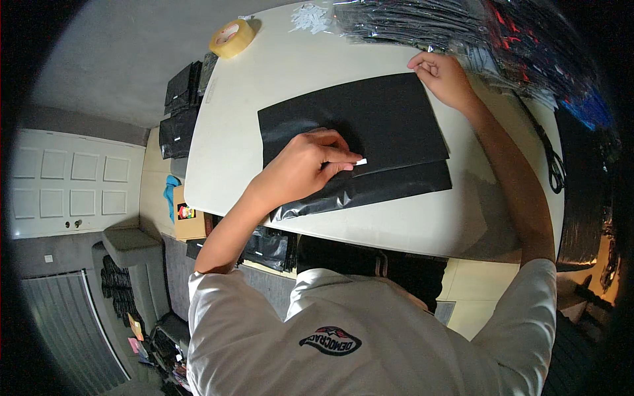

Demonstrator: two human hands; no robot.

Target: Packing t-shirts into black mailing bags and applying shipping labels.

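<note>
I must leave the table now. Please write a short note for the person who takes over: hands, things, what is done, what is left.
Left hand: pinching a small white strip at the flap edge of the black bag.
Right hand: fingers curled, pressing the bag's far corner flat.
Bag lies on the white table; tape roll and a pile of packed bags at the far edge.
Done: bag laid flat.
Left: strip not yet off, flap apparently not sealed.

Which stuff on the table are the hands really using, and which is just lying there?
In use:
- black bag, flat on the table
- white strip, pinched by the left hand
- right hand, pressing the bag's far corner

Lying about:
- tape roll
- stack of wrapped packets
- white scraps
- black cord
</note>
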